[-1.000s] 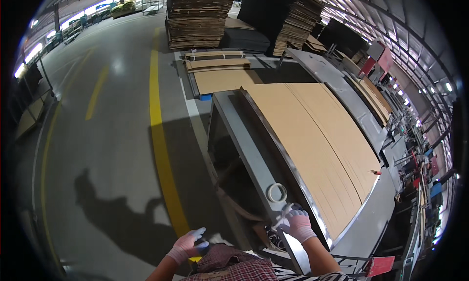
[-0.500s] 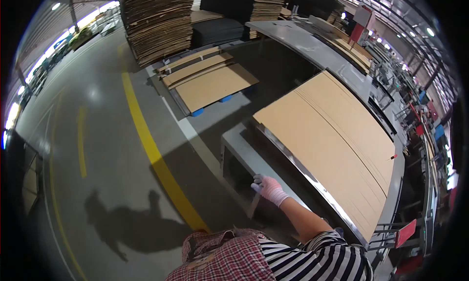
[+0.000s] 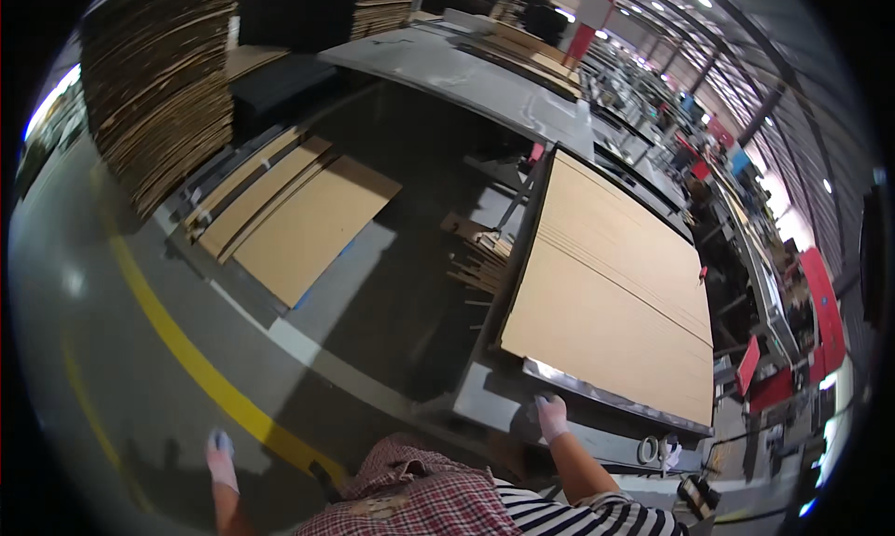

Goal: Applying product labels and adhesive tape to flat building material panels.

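My right hand, in a pale pinkish glove with grey fingertips, is above the grey front ledge of a large machine table. It holds nothing I can see, and its fingers look loosely apart. Just beyond it lies a wide brown cardboard sheet with crease lines, apart from the hand. Low on the left, my left hand, gloved alike, hangs over the floor by the yellow line. Its fingers point away from me, slightly blurred, with nothing seen in them.
Brown boards lie on a low pallet at the left, before a tall cardboard stack. A grey table stands at the back. Cardboard strips lie beside the machine. A tape roll sits on the front ledge.
My view has swung rightward and the machine's front edge now lies more squarely ahead. My left hand has come into view at the lower left. My right hand appears lower, still along the ledge.
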